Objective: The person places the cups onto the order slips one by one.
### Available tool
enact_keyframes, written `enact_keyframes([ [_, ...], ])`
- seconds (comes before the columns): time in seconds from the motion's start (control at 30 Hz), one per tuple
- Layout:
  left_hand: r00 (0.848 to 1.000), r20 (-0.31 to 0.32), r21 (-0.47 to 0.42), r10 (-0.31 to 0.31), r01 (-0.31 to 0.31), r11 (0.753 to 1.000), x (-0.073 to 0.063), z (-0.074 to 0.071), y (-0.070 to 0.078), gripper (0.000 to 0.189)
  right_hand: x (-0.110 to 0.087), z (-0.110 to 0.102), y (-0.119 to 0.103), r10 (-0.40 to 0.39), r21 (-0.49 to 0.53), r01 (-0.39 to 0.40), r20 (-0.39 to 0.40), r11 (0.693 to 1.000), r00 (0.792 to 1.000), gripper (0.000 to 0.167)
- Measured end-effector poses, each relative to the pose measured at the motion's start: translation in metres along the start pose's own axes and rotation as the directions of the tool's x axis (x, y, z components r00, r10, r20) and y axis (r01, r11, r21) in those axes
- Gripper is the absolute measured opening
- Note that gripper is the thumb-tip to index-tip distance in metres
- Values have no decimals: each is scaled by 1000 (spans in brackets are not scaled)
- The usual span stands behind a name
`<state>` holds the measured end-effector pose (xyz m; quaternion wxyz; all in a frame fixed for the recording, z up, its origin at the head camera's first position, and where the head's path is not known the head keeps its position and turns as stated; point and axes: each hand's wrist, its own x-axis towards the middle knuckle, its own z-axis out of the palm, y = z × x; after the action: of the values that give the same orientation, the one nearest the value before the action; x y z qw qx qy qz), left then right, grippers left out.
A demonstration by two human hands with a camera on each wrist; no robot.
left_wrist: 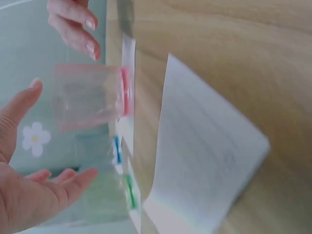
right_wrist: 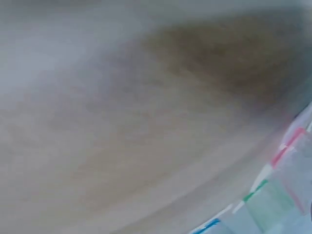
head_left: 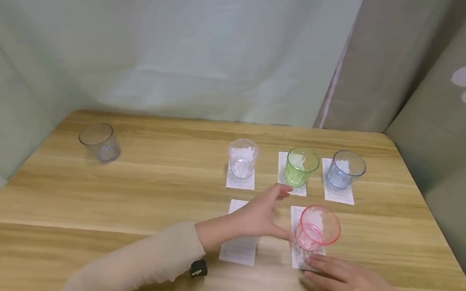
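A clear cup with a pink-red rim (head_left: 319, 226) stands upright on a white paper slip (head_left: 297, 261) in the front row. To its left my left hand (head_left: 263, 216) has thumb and fingers spread wide, the thumb tip right at the cup's side. In the left wrist view, a gap shows between that hand (left_wrist: 29, 195) and the pink cup (left_wrist: 85, 97). My right hand (head_left: 352, 289) lies low over the table in front of the cup, fingers extended toward its base, holding nothing. The right wrist view is mostly blurred, with cups at its lower right corner.
Behind stand a clear cup (head_left: 242, 159), a green cup (head_left: 301, 168) and a blue cup (head_left: 346, 170), each on a paper slip. Another slip (head_left: 239, 251) lies under my left forearm. A grey cup (head_left: 101, 142) stands far left. Curtains (head_left: 231, 38) hang behind the table.
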<state>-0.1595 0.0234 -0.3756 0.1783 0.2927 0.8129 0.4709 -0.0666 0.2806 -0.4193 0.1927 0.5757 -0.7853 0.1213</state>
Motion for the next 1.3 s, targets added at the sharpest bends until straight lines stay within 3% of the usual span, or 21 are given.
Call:
enact_keyframes([
  [0.1, 999, -40, -28, 28, -29, 999, -5, -13, 0, 91, 9, -2, -1, -21, -17, 21, -11, 1000, 1000, 42],
  [0.2, 990, -121, 15, 68, -67, 998, -10, -26, 0, 90, 20, -2, 0, -49, -25, 49, -16, 998, 999, 43],
  [0.37, 957, -265, 83, 116, -97, 992, -18, -51, -2, 90, 41, 2, 6, -106, -11, 106, -43, 994, 993, 43],
  [0.5, 935, -316, 137, 160, -122, 983, -22, -70, -7, 89, 52, 5, 7, -137, -8, 137, -53, 991, 989, 43],
  [0.67, 906, -394, 228, 153, -65, 971, -29, -98, -11, 87, 64, 12, 2, -151, -19, 151, -4, 988, 989, 45],
  [0.8, 874, -465, 256, 139, -17, 966, -37, -122, -12, 85, 72, 17, -2, -109, -23, 110, 51, 994, 993, 44],
  [1.0, 806, -569, 286, 162, 9, 958, -48, -156, -23, 77, 86, 24, -4, -81, -7, 82, 87, 997, 993, 44],
  [1.3, 718, -685, 271, 128, 88, 959, -67, -191, -35, 71, 97, 33, -8, -47, 0, 47, 138, 999, 989, 55],
])
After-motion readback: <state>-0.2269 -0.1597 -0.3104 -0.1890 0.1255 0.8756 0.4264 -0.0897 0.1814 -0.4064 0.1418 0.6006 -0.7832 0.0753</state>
